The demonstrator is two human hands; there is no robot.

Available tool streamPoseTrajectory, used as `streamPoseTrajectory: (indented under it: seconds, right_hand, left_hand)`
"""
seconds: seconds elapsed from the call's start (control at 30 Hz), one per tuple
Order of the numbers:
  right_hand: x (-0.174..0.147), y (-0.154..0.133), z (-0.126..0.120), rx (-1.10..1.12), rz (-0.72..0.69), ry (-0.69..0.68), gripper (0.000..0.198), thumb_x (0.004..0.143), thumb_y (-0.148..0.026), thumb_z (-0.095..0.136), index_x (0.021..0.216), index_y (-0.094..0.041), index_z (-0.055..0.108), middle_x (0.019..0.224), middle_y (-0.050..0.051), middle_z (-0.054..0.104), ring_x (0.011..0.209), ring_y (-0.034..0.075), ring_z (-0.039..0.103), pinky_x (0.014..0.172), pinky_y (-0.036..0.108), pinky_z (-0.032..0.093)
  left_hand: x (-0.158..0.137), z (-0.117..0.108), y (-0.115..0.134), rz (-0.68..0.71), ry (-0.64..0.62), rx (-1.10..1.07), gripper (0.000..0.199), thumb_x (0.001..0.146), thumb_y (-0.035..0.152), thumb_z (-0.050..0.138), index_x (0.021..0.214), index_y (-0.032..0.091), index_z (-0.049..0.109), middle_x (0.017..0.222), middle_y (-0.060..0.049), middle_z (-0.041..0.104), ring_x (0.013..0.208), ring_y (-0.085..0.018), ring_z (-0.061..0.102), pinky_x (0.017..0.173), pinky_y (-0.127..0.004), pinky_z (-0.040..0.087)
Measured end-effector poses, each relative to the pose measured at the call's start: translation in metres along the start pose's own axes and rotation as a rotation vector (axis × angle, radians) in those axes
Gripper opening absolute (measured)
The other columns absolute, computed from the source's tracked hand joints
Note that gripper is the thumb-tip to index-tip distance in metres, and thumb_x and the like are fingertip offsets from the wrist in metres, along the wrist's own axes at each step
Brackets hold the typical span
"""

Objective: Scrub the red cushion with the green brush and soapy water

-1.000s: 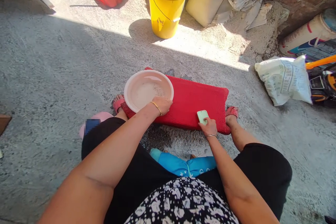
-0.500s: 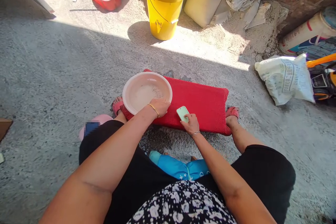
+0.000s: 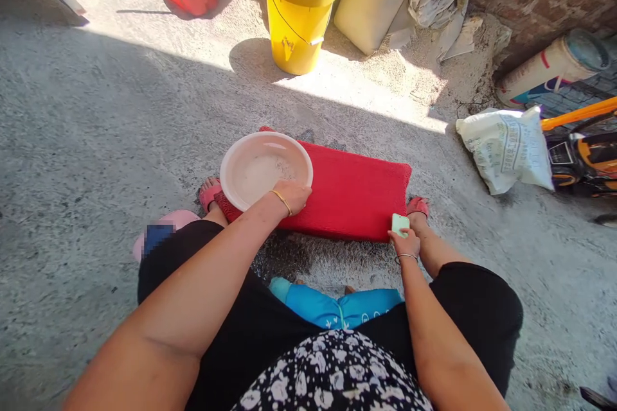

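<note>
My left hand (image 3: 293, 196), with a gold bracelet at its wrist, is closed on the near right rim of a pale pink basin (image 3: 231, 189). Shallow cloudy liquid seems to lie in the basin. It rests on the left end of a red cloth (image 3: 359, 186) spread over a low, bench-like support. My right hand (image 3: 407, 243) grips a pale green, rounded block, seemingly a scrubbing brush (image 3: 400, 223), at the cloth's near right corner. The brush's underside is hidden, as are the left fingertips.
A yellow bucket (image 3: 299, 26) stands ahead, beside a large pale sack (image 3: 371, 0). To the right lie a white printed bag (image 3: 506, 148) and an orange-and-black machine (image 3: 585, 157). A red dustpan (image 3: 193, 1) is at the far left. Blue fabric (image 3: 321, 305) shows between my legs.
My right hand has moved right along the red cloth with the green brush, from near the basin to the cloth's right corner. My left hand stays at the basin rim.
</note>
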State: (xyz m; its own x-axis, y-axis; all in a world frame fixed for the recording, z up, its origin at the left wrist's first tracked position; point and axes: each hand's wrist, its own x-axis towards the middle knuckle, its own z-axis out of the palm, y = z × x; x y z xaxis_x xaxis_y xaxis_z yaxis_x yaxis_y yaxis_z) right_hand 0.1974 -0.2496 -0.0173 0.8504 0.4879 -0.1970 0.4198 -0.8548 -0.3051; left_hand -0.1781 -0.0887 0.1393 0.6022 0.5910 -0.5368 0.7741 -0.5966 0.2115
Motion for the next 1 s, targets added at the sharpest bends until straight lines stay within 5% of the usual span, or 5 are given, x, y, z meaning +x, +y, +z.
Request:
streamPoseTrajectory:
  seconds: [0.17,0.4,0.63,0.77,1.0]
  right_hand:
    - [-0.001,0.001,0.001,0.035,0.057,0.055,0.030,0.069,-0.040,0.066,0.088,-0.017,0.065,0.076,0.007,0.058,0.076,0.027,0.057,0.065,0.037,0.044]
    - [-0.080,-0.118,0.083,0.019,-0.683,-0.235,0.038,0.071,-0.038,0.070,0.103,-0.020,0.063,0.103,0.008,0.055,0.096,0.022,0.053,0.083,0.032,0.043]
    - [-0.119,-0.183,0.101,-0.193,-0.861,-0.343,0.037,0.079,-0.036,0.068,0.113,-0.024,0.063,0.109,0.009,0.053,0.096,0.023,0.051,0.080,0.032,0.041]
    - [-0.073,-0.154,0.084,-0.163,-0.789,-0.286,0.035,0.076,-0.034,0.070,0.109,-0.024,0.064,0.108,0.008,0.053,0.095,0.023,0.052,0.081,0.031,0.042]
    - [0.019,-0.036,0.002,0.074,-0.152,0.003,0.033,0.065,-0.041,0.072,0.091,-0.021,0.064,0.081,0.005,0.060,0.075,0.021,0.057,0.069,0.031,0.045]
  left_hand:
    - [-0.002,-0.001,0.003,-0.005,-0.015,-0.016,0.036,0.090,0.023,0.043,0.120,0.012,0.061,0.123,-0.021,0.061,0.110,-0.033,0.061,0.089,-0.047,0.050]
    - [0.002,0.005,0.002,-0.015,-0.033,-0.004,0.037,0.091,0.025,0.043,0.122,0.013,0.059,0.124,-0.021,0.060,0.112,-0.033,0.061,0.090,-0.047,0.050]
    - [0.004,0.005,0.005,-0.024,-0.062,0.011,0.037,0.092,0.026,0.041,0.123,0.014,0.058,0.122,-0.020,0.059,0.111,-0.032,0.061,0.090,-0.045,0.050]
    - [0.006,0.001,0.008,-0.018,-0.065,0.029,0.036,0.092,0.027,0.044,0.123,0.015,0.058,0.123,-0.019,0.060,0.113,-0.032,0.060,0.091,-0.045,0.050]
    - [0.002,0.001,0.008,-0.012,-0.026,0.001,0.033,0.090,0.026,0.050,0.120,0.016,0.060,0.121,-0.018,0.061,0.113,-0.031,0.060,0.091,-0.045,0.050]
